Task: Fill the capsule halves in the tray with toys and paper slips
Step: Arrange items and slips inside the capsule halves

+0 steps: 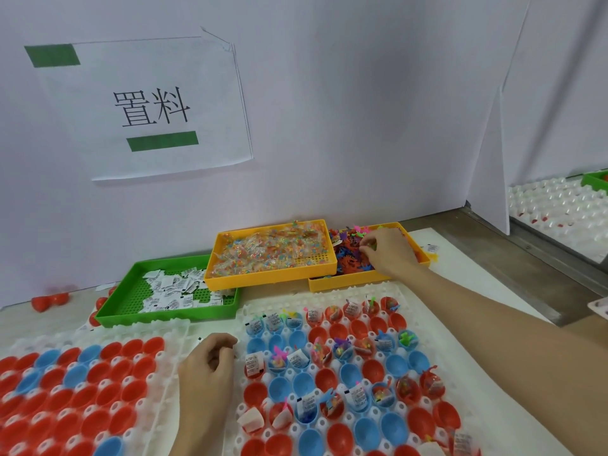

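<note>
A white capsule tray [424,311] holds red and blue capsule halves [342,380]; several contain small toys and paper slips, others are bare. My right hand [386,250] reaches into the far yellow bin of small coloured plastic toys [348,258], fingers curled and pinching among them. My left hand [209,360] rests between the two trays with fingers loosely curled; I cannot tell whether it holds anything. The green bin [131,301] holds paper slips [174,291]. A nearer yellow bin [273,274] holds bagged toys [273,248].
A second white tray [171,327] of bare red and blue halves lies at the left. Loose red halves [49,301] sit behind it. A white wall with a paper sign [151,106] stands close behind the bins. More white trays [559,199] lie at the far right.
</note>
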Tool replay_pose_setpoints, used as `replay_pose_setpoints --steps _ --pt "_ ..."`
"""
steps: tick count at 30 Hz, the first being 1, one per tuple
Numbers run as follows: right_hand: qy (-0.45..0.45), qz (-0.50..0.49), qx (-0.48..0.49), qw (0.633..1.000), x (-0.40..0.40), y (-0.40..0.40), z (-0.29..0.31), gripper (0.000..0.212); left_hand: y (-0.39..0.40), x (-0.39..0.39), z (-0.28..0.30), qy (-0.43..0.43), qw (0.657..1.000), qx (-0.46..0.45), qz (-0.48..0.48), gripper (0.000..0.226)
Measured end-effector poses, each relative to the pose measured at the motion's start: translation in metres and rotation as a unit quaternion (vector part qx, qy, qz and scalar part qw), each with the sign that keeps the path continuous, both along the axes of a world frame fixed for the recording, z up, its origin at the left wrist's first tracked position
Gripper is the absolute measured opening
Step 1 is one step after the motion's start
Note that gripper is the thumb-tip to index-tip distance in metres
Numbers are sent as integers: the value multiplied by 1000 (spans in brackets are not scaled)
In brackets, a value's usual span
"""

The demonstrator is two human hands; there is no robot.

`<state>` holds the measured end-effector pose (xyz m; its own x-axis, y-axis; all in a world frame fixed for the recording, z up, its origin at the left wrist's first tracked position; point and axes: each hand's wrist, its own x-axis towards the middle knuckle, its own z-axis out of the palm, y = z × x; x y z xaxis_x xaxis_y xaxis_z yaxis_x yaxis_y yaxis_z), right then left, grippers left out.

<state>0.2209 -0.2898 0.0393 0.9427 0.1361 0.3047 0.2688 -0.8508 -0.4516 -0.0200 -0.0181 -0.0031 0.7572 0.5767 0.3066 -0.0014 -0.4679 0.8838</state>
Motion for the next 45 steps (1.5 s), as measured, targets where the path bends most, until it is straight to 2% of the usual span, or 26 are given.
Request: replay_pose_setpoints --steps 3,7,11,15,17,25,32,37,41,45 --pt "-32 -9 54 998 -1 -2 3 19 0 1 -1 -3 1000 -3 1 38" --pt "-63 -35 176 982 -4 -3 13 17 2 2 -2 -3 1000 -11 -1 37" --pt "12 -7 390 921 -21 -5 24 10 2 2 -3 -7 1000 -9 -1 36" --pt "73 44 488 869 -55 -11 31 14 2 3 -4 -9 1000 -9 -2 37" --pt "101 72 499 858 -77 -15 34 13 2 3 -4 -6 1000 -6 -2 37" --pt "146 201 328 912 -178 -44 53 5 3 0 -4 21 1000 -3 0 32" --pt "184 274 145 933 -235 -64 64 16 1 -1 -5 21 1000 -9 7 28" --pt "184 290 46 938 -246 -59 65 11 0 -1 -3 17 1000 -15 6 27" --pt "194 328 -50 923 -250 -48 61 7 0 -2 -3 16 999 -30 3 27" --pt "200 338 -99 914 -247 -41 64 9 -1 -3 -2 13 999 -31 5 30"
